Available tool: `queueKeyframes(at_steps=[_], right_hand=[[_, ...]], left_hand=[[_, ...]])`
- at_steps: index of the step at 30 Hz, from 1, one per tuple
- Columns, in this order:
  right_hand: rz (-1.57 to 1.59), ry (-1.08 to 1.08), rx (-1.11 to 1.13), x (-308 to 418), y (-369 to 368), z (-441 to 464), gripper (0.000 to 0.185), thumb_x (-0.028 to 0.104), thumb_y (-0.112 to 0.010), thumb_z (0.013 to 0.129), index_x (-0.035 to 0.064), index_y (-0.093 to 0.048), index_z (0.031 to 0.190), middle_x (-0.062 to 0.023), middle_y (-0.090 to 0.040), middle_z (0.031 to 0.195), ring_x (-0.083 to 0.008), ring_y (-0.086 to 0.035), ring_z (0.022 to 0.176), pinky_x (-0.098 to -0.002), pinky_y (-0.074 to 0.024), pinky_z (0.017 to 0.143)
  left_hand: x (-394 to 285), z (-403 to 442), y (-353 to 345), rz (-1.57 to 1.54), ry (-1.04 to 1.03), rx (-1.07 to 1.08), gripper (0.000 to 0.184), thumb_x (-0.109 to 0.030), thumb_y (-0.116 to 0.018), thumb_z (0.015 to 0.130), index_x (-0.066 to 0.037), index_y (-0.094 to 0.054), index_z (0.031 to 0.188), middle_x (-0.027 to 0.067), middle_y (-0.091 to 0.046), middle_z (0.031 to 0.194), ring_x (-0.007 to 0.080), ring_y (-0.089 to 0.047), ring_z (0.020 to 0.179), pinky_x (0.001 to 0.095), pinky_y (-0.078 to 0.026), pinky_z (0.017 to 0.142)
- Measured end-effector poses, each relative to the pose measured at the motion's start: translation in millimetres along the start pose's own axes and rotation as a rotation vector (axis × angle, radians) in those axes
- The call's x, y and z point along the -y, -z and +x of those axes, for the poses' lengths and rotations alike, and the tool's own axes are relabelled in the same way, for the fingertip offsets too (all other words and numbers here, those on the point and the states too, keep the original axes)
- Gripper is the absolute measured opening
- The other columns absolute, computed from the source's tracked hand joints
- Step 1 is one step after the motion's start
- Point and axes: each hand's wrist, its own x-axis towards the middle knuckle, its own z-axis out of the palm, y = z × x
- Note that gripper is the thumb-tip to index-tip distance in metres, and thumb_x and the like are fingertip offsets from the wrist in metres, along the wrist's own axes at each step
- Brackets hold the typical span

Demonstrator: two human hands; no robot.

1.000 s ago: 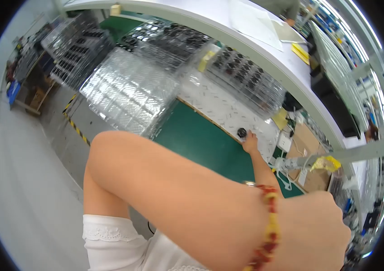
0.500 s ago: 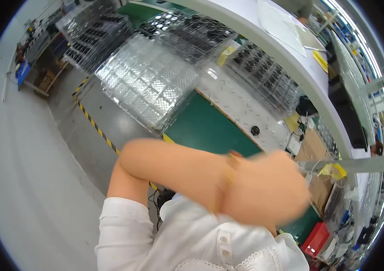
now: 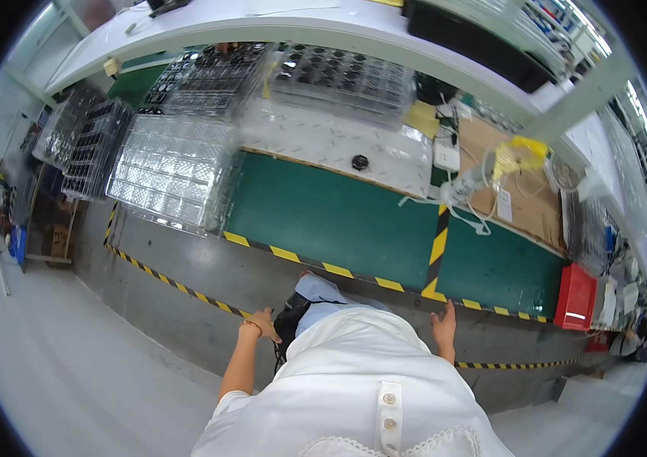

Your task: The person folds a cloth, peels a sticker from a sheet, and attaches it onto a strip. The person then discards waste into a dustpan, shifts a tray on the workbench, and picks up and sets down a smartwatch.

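Note:
My left hand [image 3: 265, 324] hangs low beside my body, fingers apart, next to a black item [image 3: 290, 324] at my hip; I cannot tell if it touches it. On my other side, my right hand [image 3: 444, 326] is below the table's front edge, open, with nothing visible in it. A small round black part [image 3: 360, 162] lies on the white patterned sheet [image 3: 304, 141] on the green table [image 3: 323, 206]. Clear plastic trays [image 3: 171, 164] are stacked at the table's left side. Trays with black parts [image 3: 338, 80] stand behind the sheet.
Yellow-black tape [image 3: 336, 270] marks the table's front edge. A red bin [image 3: 575, 297] sits at the right end. Near a white power strip [image 3: 446, 154] are cables, cardboard [image 3: 521, 179] and a post with yellow wrapping [image 3: 520, 156]. A white shelf [image 3: 262, 29] runs above.
The raised forearm with the bracelet has come down from in front of the camera, and both hands now hang at my sides. The view has turned, showing more of the table's front. The black part remains on the sheet.

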Motion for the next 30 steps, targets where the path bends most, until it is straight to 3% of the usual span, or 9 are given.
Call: queueKeyframes(at_steps=[6, 10, 11, 17, 21, 22, 26, 28, 30], right_hand=[[-0.116, -0.265, 0.043, -105.3, 48.6, -58.0, 0.058, 0.017, -0.061, 0.071, -0.0006, -0.038, 0.121, -0.0222, -0.051, 0.111, -0.0348, -0.050, 0.102, -0.0372, -0.0404, 0.085], [-0.083, -0.400, 0.008, -161.4, 79.2, -107.4, 0.046, 0.019, -0.059, 0.075, -0.0006, -0.045, 0.114, -0.0193, -0.056, 0.105, -0.0281, -0.056, 0.096, -0.0345, -0.0434, 0.080], [-0.064, -0.412, 0.001, -179.5, 81.2, -121.3, 0.046, 0.019, -0.059, 0.075, -0.0006, -0.045, 0.114, -0.0193, -0.056, 0.105, -0.0281, -0.056, 0.096, -0.0345, -0.0434, 0.080], [0.253, -0.636, -0.316, -250.3, 68.3, -251.5, 0.034, 0.020, -0.060, 0.074, 0.0015, -0.052, 0.101, -0.0171, -0.060, 0.090, -0.0281, -0.058, 0.085, -0.0353, -0.0444, 0.077], [0.310, -0.755, -0.262, -247.8, 50.4, -314.8, 0.038, 0.024, -0.059, 0.074, 0.0030, -0.051, 0.105, -0.0204, -0.060, 0.092, -0.0309, -0.058, 0.088, -0.0364, -0.0447, 0.076], [0.367, -0.725, -0.333, -255.3, 32.7, -325.4, 0.031, 0.021, -0.062, 0.072, 0.0033, -0.055, 0.096, -0.0164, -0.061, 0.086, -0.0238, -0.059, 0.080, -0.0336, -0.0463, 0.071], [0.251, -0.717, -0.227, -270.4, 9.9, -352.2, 0.025, 0.017, -0.059, 0.075, 0.0088, -0.056, 0.099, -0.0100, -0.062, 0.086, -0.0220, -0.060, 0.076, -0.0326, -0.0468, 0.068], [0.338, -0.768, -0.219, -245.0, 53.8, -347.4, 0.025, 0.022, -0.051, 0.079, 0.0040, -0.057, 0.094, -0.0169, -0.060, 0.085, -0.0325, -0.058, 0.080, -0.0384, -0.0447, 0.071], [0.410, -0.805, -0.188, -242.7, 84.2, -327.5, 0.026, 0.026, -0.052, 0.079, 0.0031, -0.058, 0.090, -0.0173, -0.060, 0.084, -0.0327, -0.058, 0.079, -0.0386, -0.0442, 0.069]], left_hand=[[-28.6, 50.5, -131.0, -0.394, -0.194, -0.359, 0.101, -0.027, -0.078, 0.048, -0.003, -0.022, 0.129, 0.0281, -0.042, 0.118, 0.0386, -0.042, 0.112, 0.0387, -0.037, 0.092], [-72.5, 43.6, -169.8, -0.587, -0.259, -0.376, 0.087, -0.027, -0.076, 0.049, -0.004, -0.035, 0.122, 0.0238, -0.051, 0.110, 0.0354, -0.050, 0.103, 0.0371, -0.041, 0.086], [-77.2, 50.3, -180.6, -0.520, -0.263, -0.450, 0.077, -0.029, -0.074, 0.049, -0.006, -0.044, 0.116, 0.0206, -0.055, 0.105, 0.0330, -0.054, 0.098, 0.0363, -0.043, 0.083], [-156.5, 53.2, -158.6, -0.073, -0.262, -0.407, 0.066, -0.032, -0.069, 0.049, -0.014, -0.054, 0.110, 0.0181, -0.060, 0.097, 0.0336, -0.056, 0.092, 0.0375, -0.045, 0.082], [-209.1, 54.7, -158.5, 0.250, -0.322, -0.325, 0.053, -0.029, -0.065, 0.053, -0.017, -0.060, 0.104, 0.0186, -0.060, 0.094, 0.0342, -0.056, 0.091, 0.0390, -0.045, 0.082], [-225.1, 51.7, -157.7, 0.320, -0.332, -0.348, 0.050, -0.028, -0.063, 0.054, -0.017, -0.061, 0.103, 0.0186, -0.060, 0.093, 0.0343, -0.056, 0.091, 0.0392, -0.045, 0.082], [-313.5, 6.9, -161.2, 0.473, -0.430, -0.344, 0.049, -0.028, -0.060, 0.056, -0.016, -0.060, 0.104, 0.0178, -0.061, 0.093, 0.0341, -0.057, 0.089, 0.0395, -0.045, 0.081], [-362.1, -4.9, -167.0, 0.580, -0.582, -0.284, 0.049, -0.025, -0.062, 0.053, -0.016, -0.062, 0.101, 0.0169, -0.061, 0.090, 0.0327, -0.058, 0.086, 0.0392, -0.046, 0.078], [-407.3, -7.6, -181.3, 0.688, -0.648, -0.272, 0.046, -0.024, -0.060, 0.055, -0.015, -0.062, 0.100, 0.0154, -0.062, 0.089, 0.0321, -0.058, 0.084, 0.0396, -0.047, 0.076]])
